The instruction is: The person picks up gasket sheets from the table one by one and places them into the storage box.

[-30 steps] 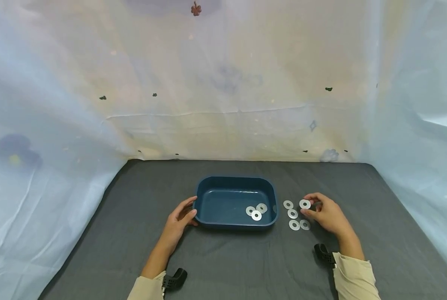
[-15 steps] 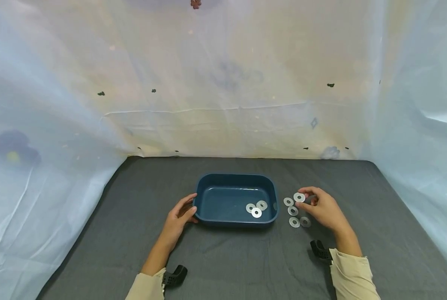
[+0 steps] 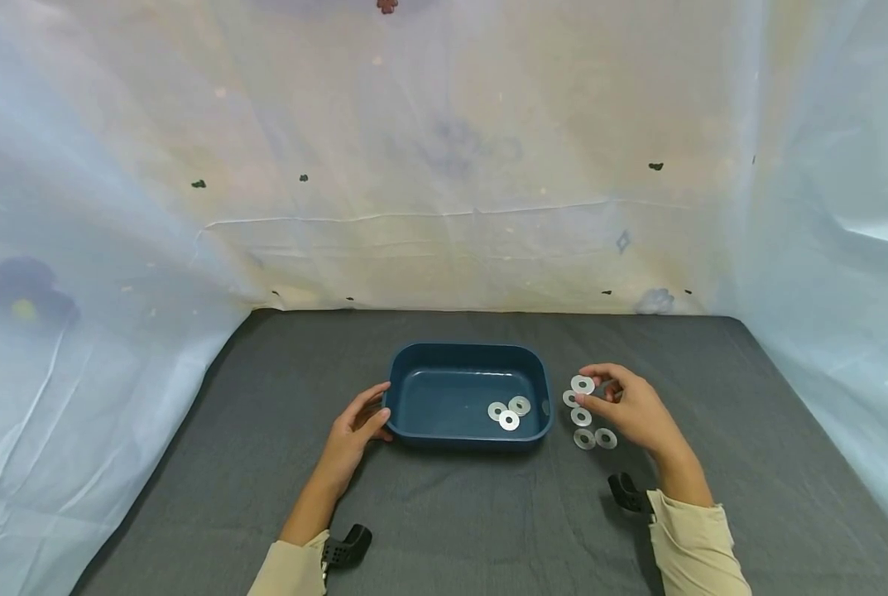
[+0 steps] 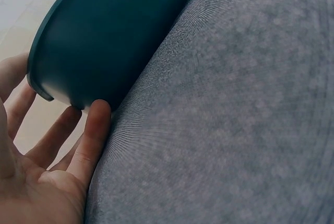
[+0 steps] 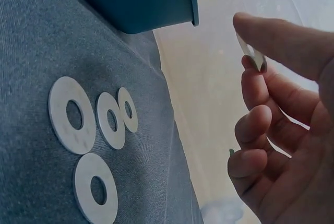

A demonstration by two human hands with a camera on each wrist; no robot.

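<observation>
Toward the front middle of the dark grey cloth-covered table (image 3: 190, 497), the right hand (image 3: 630, 410) pinches a flat silver metal washer (image 3: 582, 384) between thumb and forefinger, lifted off the cloth just right of the dark blue rectangular plastic tray (image 3: 468, 356). From the right wrist view the washer (image 5: 251, 54) shows edge-on, tilted, its flat face turned toward the tray. Four more silver washers (image 3: 585, 439) lie flat on the cloth below the hand, close together. The tray's long axis runs left to right along the table; three silver washers (image 3: 508, 420) lie overlapping in its front right corner. The left hand (image 3: 354, 430) rests against the tray's left end, fingers relaxed and slightly spread, fingertips (image 4: 96, 117) touching its outer wall.
</observation>
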